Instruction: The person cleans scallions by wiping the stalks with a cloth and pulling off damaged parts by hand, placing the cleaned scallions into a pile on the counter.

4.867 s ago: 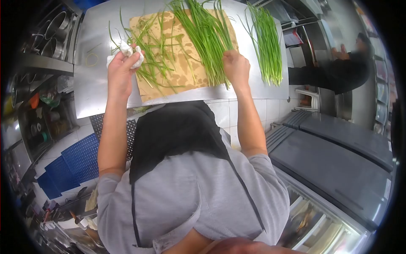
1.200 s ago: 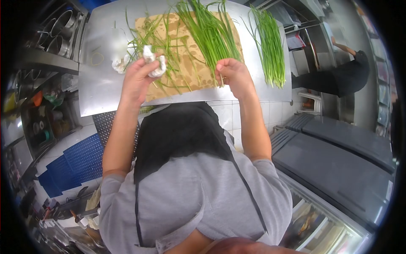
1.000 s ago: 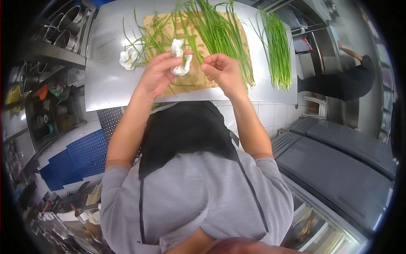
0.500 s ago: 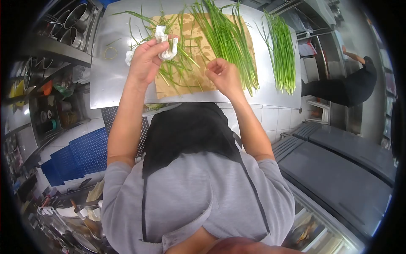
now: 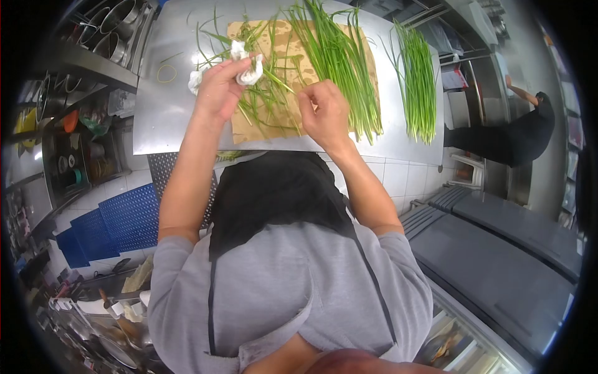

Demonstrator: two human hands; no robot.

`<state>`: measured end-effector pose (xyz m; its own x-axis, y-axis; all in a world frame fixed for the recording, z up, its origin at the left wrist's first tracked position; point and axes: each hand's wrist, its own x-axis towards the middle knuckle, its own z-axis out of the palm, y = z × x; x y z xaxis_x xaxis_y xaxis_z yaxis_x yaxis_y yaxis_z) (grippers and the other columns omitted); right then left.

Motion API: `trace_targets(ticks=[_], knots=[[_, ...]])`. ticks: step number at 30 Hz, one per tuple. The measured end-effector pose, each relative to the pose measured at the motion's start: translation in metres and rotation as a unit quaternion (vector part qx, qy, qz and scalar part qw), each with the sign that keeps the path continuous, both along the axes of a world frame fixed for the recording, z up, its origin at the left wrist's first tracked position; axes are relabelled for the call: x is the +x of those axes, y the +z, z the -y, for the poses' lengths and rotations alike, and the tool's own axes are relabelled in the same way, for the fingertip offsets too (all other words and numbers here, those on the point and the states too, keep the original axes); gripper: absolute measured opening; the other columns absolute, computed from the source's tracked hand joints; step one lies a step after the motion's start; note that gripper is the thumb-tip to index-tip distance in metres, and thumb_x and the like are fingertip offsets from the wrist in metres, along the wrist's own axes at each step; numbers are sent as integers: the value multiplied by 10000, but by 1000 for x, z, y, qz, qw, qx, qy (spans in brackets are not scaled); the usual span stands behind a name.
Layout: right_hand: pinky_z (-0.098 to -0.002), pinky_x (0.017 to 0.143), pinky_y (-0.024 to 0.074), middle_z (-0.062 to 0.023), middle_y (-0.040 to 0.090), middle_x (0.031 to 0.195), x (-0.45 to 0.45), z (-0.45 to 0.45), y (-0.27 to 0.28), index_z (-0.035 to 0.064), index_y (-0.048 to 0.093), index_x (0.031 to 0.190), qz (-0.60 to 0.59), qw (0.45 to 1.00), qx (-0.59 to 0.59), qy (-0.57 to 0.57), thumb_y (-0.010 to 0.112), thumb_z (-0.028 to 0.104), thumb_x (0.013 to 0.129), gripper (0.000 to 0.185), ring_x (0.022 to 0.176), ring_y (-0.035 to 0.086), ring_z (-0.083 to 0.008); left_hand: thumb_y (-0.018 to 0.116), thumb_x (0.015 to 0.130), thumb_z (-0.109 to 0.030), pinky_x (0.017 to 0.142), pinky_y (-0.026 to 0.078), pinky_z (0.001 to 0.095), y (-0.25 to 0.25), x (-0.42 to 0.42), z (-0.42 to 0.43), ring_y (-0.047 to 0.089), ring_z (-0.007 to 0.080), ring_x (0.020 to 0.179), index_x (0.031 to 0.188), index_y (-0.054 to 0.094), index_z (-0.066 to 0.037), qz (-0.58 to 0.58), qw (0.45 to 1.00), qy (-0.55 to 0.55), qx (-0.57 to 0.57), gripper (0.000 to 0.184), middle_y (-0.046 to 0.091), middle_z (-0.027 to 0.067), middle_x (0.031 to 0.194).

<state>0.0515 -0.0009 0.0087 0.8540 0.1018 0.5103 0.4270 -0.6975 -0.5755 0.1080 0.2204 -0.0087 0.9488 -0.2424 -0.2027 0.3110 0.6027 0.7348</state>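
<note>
My left hand (image 5: 221,87) is closed on a crumpled white cloth (image 5: 251,71), which sticks out above and to the right of the fingers. A chive stalk passes close by it; whether the fingers hold that too, I cannot tell. My right hand (image 5: 325,115) has its fingers curled in, thumb against forefinger, over the board's lower middle; what it pinches, if anything, is hidden. Below and between the hands lie loose chive pieces (image 5: 268,112) on a wet-spotted brown cardboard sheet (image 5: 283,40). A thick pile of long green chives (image 5: 339,62) rests just right of my right hand.
A second chive bundle (image 5: 416,87) lies at the right of the steel table (image 5: 386,134). A yellow rubber band (image 5: 166,73) is at the left. Pots (image 5: 115,22) fill a left shelf. A person in black (image 5: 529,134) stands at the far right, near a grey cabinet (image 5: 492,243).
My right hand has shifted slightly down and left, turning so its fingers curl in more. My left hand stays around the cloth, nearly still.
</note>
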Motion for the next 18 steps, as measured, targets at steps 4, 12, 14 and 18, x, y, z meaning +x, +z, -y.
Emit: trace_targets(ticks=[4, 12, 14, 18], knots=[[-395, 626, 478, -134, 606, 785, -5, 8, 4, 17, 619, 835, -187, 981, 16, -43, 660, 40, 796, 62, 703, 603, -303, 577, 936, -124, 942, 484, 319, 8, 5, -14, 633, 189, 1047, 1203, 574, 118, 23, 999, 20, 31, 360, 663, 177, 1152], [-382, 621, 507, -155, 666, 772, 5, -7, 8, 4, 691, 909, -88, 993, 68, 34, 690, 126, 822, 149, 663, 643, -293, 621, 911, -107, 909, 499, 297, 16, -7, -8, 643, 152, 1000, 1193, 597, 88, 51, 993, -50, 92, 344, 676, 136, 1135], [-357, 621, 508, -141, 680, 754, 5, -18, 22, 0, 697, 868, -169, 974, 141, 44, 713, 141, 816, 151, 652, 649, -244, 626, 908, -107, 903, 504, 297, 15, -12, 0, 644, 149, 994, 1190, 605, 76, 53, 993, -79, 76, 337, 674, 127, 1139], [-301, 585, 488, -62, 692, 769, 14, -8, 4, -6, 704, 851, -358, 896, 256, 57, 749, 150, 804, 168, 666, 620, -123, 628, 908, -111, 895, 513, 304, 23, -25, 6, 644, 148, 994, 1191, 608, 67, 61, 990, -108, 60, 335, 664, 125, 1162]])
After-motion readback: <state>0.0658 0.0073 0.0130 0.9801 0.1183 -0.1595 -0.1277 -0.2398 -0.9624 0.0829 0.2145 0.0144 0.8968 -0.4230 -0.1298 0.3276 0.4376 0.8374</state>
